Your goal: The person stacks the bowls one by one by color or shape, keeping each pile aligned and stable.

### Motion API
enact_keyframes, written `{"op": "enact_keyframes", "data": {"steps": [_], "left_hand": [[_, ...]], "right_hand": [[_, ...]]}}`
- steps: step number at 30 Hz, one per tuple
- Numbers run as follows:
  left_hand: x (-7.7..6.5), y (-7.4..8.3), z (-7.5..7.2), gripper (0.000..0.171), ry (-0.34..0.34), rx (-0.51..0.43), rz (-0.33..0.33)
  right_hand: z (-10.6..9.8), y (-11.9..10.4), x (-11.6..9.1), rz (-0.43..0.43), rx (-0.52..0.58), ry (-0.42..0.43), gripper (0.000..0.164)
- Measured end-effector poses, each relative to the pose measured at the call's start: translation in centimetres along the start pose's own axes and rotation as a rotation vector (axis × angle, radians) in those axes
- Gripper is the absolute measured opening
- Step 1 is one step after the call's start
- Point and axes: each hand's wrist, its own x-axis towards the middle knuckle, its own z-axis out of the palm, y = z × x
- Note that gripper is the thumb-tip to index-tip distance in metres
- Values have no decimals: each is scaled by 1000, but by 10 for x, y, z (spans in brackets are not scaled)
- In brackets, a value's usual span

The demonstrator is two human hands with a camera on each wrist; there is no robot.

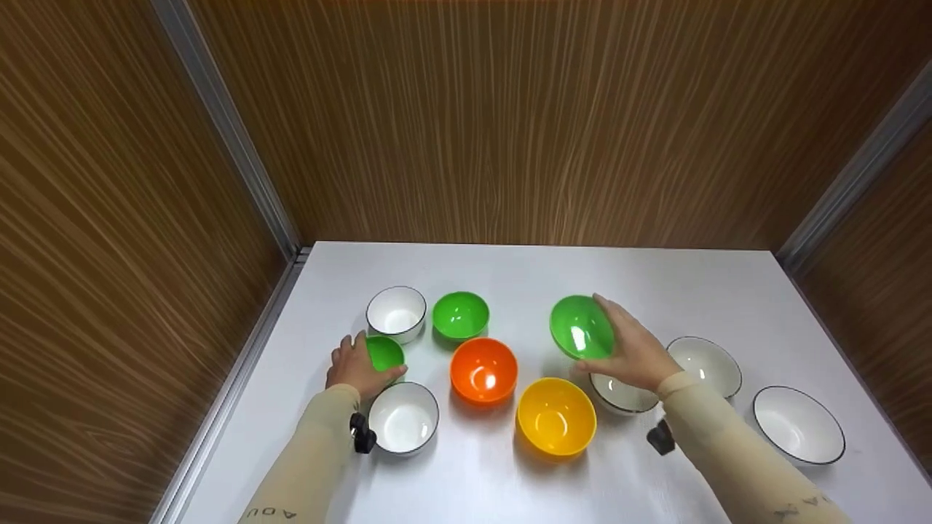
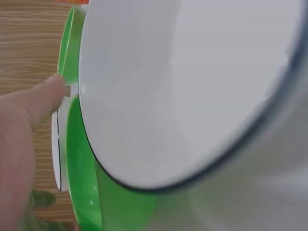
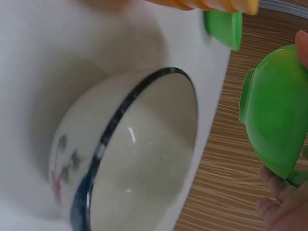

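My right hand [image 1: 635, 351] holds a green bowl [image 1: 575, 327] in the air, tilted, with thumb and fingers on opposite sides of its rim. In the right wrist view this bowl [image 3: 276, 108] is apart from the table. My left hand [image 1: 358, 370] is spread around a second green bowl [image 1: 384, 354] at the left, fingers on its far side and thumb on its near right side. The left wrist view shows the thumb [image 2: 45, 94] extended above that bowl's rim; any firm contact is unclear. A white bowl [image 2: 144, 86] hides part of it.
Between the hands stand a third green bowl [image 1: 461, 316], an orange bowl [image 1: 483, 371] and a yellow bowl [image 1: 556, 418]. White dark-rimmed bowls stand left [image 1: 397, 311] and right [image 1: 799, 425], one [image 1: 625, 394] partly under my right hand. Wood-grain panels [image 1: 502, 124] enclose the white table [image 1: 510, 269].
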Motion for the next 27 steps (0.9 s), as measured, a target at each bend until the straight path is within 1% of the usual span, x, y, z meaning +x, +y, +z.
{"op": "enact_keyframes", "data": {"steps": [4,7,9,12,15,20,23,27], "left_hand": [[1,4,2,113,-12,10,-9],[3,5,3,114,-14,18,-13],[3,6,3,113,-6,20,-11],[4,6,4,112,0,14,-8],[4,6,5,111,1,10,-6],[3,3,6,111,-4,4,-2],[3,2,6,111,-6,-2,-1],[2,4,6,110,1,-13,-2]], "right_hand": [[-16,1,-24,-64,16,61,116],[-25,3,-42,-96,25,95,114],[-31,5,-54,-103,23,112,115],[-36,7,-75,-90,18,137,117],[-36,10,-96,-86,-3,145,119],[-28,13,-124,-133,-39,121,120],[-21,16,-134,-149,-47,100,120],[-13,21,-138,-178,-85,67,120]]}}
